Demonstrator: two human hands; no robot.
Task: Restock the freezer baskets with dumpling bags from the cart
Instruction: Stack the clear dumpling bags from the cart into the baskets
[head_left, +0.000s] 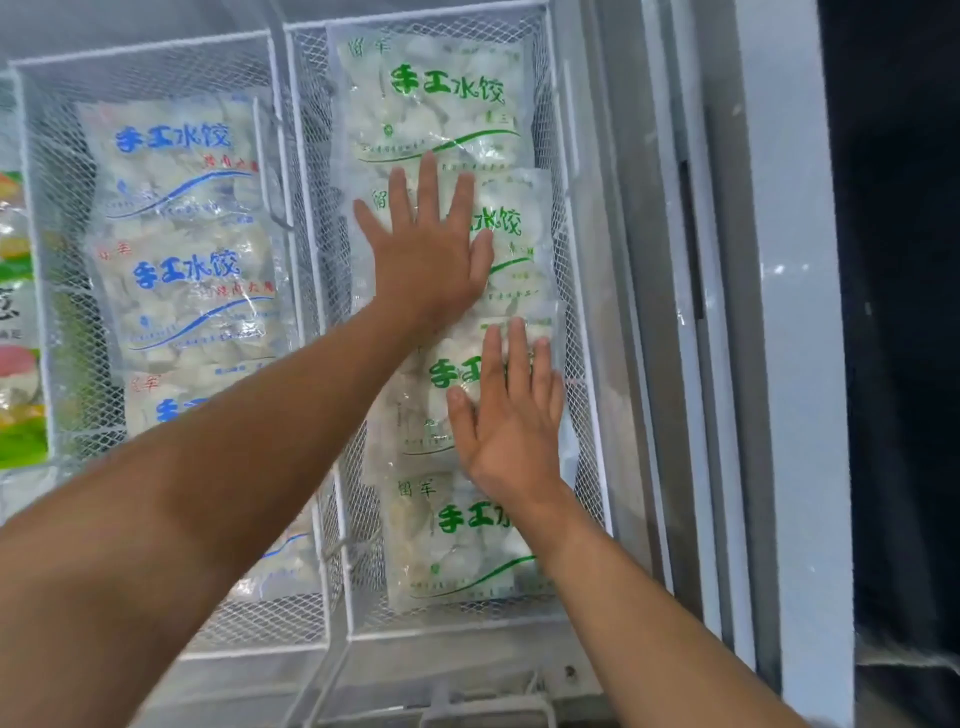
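While both flat hands, left hand and right hand, press green-print bags, blue-print bags fill the left basket

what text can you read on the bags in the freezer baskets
"手工水饺" in green: top bag in the right basket.
"手工水饺" in blue: bag in the left basket.
Left hand and right hand cover part of the same green words on lower bags.
Small print: too blurred.
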